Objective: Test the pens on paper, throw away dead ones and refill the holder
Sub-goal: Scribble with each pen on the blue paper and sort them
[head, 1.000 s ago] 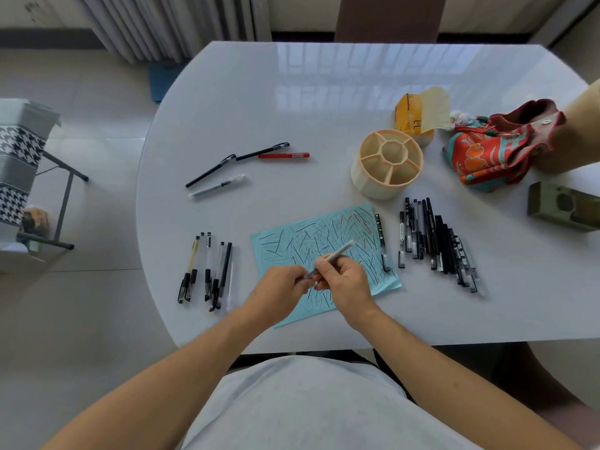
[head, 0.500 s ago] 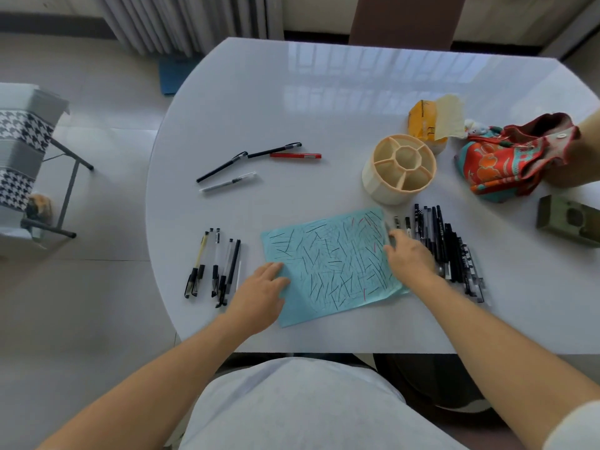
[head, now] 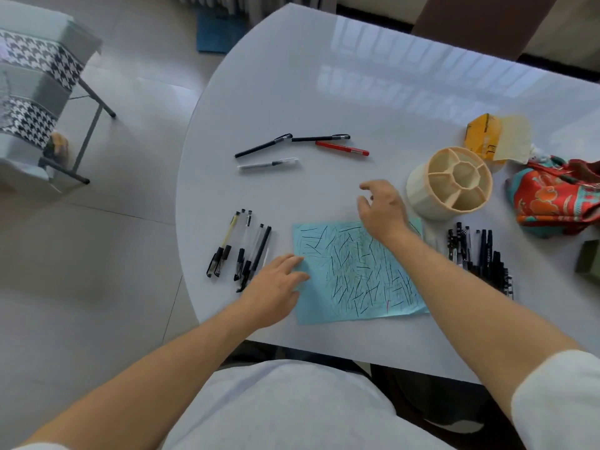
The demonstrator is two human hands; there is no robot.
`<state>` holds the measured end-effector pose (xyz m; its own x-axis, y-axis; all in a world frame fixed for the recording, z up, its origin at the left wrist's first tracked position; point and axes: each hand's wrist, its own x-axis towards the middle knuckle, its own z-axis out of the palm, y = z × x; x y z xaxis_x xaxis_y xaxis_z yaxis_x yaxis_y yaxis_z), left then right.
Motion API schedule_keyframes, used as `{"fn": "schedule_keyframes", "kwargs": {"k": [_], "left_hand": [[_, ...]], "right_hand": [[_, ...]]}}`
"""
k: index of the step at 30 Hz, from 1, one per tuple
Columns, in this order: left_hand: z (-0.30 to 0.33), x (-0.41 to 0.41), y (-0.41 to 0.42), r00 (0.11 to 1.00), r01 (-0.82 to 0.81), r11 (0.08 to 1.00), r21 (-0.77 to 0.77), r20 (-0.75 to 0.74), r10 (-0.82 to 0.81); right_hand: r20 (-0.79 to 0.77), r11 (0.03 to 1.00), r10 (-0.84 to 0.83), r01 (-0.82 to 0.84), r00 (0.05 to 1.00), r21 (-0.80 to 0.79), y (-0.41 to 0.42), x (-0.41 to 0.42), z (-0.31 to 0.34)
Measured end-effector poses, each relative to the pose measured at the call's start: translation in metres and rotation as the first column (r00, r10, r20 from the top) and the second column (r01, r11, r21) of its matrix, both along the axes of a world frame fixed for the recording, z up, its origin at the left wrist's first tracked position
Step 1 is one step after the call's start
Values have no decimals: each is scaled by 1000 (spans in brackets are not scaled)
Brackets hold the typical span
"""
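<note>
Our right hand (head: 383,207) has set its tested pen down and now reaches, fingers loose and empty, toward the four pens (head: 302,149) beyond the blue paper (head: 354,274); our left hand (head: 276,285) lies flat on the paper's edge. The holder (head: 451,183) is still empty.

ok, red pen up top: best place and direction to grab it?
Pinch the red pen mid-barrel from straight above, fingers across its width. It lies flat, its left end close to a black pen, so the right half has freer sides. The right hand, open, is nearest.

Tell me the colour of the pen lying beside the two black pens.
Red pen, head view.
</note>
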<state>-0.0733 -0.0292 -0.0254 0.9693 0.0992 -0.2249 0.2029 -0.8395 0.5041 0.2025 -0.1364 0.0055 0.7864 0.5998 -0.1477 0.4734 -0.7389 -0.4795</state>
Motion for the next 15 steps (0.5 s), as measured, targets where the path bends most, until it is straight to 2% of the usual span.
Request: {"fn": "schedule_keyframes", "kwargs": {"k": [3, 8, 10, 13, 15], "left_hand": [[0, -1, 10, 998, 29, 999, 23, -50, -27], [4, -1, 16, 992, 74, 996, 44, -105, -69], [6, 1, 14, 989, 85, 995, 56, -130, -77], [6, 5, 11, 982, 94, 995, 41, -168, -86], [7, 9, 9, 981, 108, 993, 42, -164, -99]], "right_hand": [[39, 995, 71, -68, 997, -71, 57, 17, -3], [5, 924, 107, -97, 994, -369, 105, 45, -16], [57, 891, 103, -67, 993, -450, 108, 46, -22], [50, 879, 117, -80, 992, -471, 99, 38, -24], [-8, 919, 86, -82, 996, -386, 84, 32, -21]]}}
